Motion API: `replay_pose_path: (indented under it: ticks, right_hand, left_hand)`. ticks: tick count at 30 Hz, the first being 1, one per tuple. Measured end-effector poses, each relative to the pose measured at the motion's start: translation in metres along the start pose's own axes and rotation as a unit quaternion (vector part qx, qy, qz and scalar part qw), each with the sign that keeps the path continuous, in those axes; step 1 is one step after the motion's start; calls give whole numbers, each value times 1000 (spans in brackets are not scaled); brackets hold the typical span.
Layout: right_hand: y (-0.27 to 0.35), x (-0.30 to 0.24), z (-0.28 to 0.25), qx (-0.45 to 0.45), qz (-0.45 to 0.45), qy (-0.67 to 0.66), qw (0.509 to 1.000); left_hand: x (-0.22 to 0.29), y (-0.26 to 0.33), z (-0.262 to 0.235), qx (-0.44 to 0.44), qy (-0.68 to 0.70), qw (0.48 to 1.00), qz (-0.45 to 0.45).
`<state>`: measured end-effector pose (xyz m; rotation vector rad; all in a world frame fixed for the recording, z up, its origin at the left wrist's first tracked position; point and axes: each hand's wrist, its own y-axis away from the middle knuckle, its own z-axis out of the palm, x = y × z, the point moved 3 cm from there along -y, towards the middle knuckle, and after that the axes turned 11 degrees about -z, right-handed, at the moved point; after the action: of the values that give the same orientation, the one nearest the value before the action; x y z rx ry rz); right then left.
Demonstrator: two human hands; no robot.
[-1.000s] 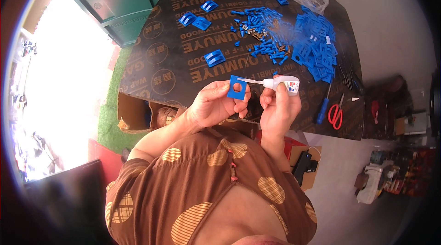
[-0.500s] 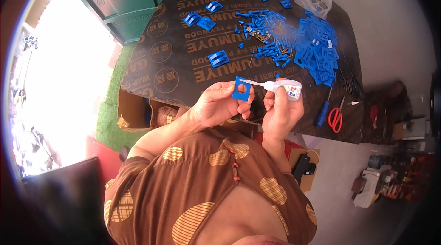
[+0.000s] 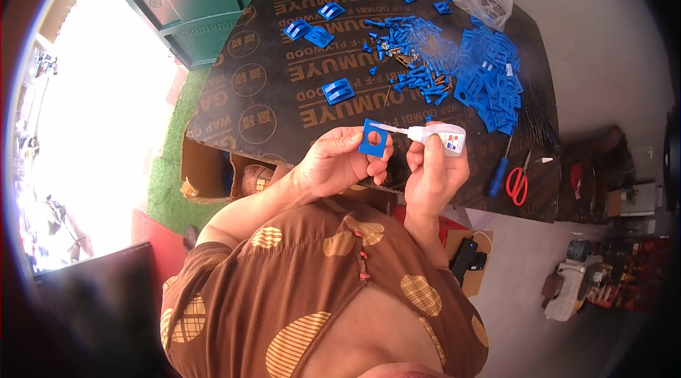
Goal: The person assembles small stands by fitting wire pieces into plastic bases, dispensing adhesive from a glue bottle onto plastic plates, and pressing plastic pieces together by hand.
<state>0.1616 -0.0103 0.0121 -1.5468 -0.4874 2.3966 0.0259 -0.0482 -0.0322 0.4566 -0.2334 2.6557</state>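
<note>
Hands at frame centre above the dark bench (image 3: 284, 94), left hand (image 3: 337, 162) pinching a small blue square plate (image 3: 373, 139) by its edges, right hand (image 3: 429, 172) clamped around a white glue bottle (image 3: 440, 138), nozzle touching the plate; both likely light, stiff, easily gripped.

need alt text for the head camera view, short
Seen from above, a person's left hand holds a small blue square piece with a round hole while the right hand points a white glue bottle at its edge. Behind is a dark table strewn with blue parts, with red scissors at its right.
</note>
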Motion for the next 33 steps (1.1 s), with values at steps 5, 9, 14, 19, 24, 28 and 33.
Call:
replay_pose_path:
  ticks: [5, 9, 14, 19, 24, 28, 33]
  right_hand:
    - [-4, 6, 1, 24, 74, -73, 994]
    - [-8, 11, -1, 23, 126, -139, 982]
    - [-7, 13, -3, 23, 136, -167, 976]
    - [-4, 12, -3, 19, 127, -154, 980]
    - [0, 5, -1, 19, 65, -53, 996]
    - [2, 1, 4, 10, 50, -31, 998]
    - [4, -2, 5, 8, 14, 18, 1000]
  left_hand:
    - [1, 0, 0, -5, 2, 1000, -3]
    - [1, 0, 1, -19, 8, 1000, 1]
    - [1, 0, 2, -21, 11, 1000, 5]
    - [1, 0, 2, -25, 8, 1000, 13]
    - [2, 0, 3, -26, 6, 1000, 10]
    - [-1, 0, -2, -29, 8, 999, 18]
    - [-1, 0, -3, -22, -3, 1000, 18]
